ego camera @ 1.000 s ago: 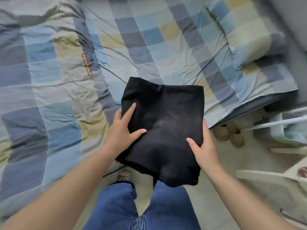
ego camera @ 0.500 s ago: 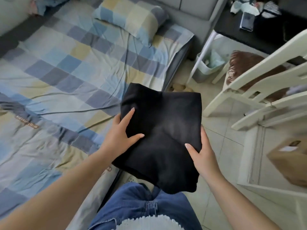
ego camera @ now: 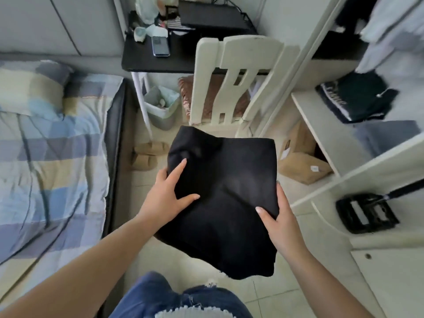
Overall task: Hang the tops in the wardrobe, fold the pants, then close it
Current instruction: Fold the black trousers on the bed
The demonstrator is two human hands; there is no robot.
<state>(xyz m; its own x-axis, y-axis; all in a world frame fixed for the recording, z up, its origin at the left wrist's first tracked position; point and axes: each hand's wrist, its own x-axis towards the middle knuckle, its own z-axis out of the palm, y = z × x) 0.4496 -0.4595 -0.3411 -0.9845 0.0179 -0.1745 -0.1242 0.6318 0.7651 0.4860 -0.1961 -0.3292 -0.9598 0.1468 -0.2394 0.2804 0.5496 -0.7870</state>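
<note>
Folded black pants [ego camera: 224,198] carried flat toward wardrobe shelf [ego camera: 321,134].
Left hand [ego camera: 165,198] and right hand [ego camera: 278,223] each grip an edge, thumbs on top, keeping folds intact.

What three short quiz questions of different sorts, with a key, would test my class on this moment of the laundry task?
1. True or false: the folded black pants lie on the bed.
2. Multiple choice: which hands hold the pants? A. the left hand only B. the right hand only C. both
3. Fill in: the phone lies on the black ____.

Key:
1. False; they are held up over the floor, in front of the chair.
2. C; one hand grips each side.
3. Desk.
</note>
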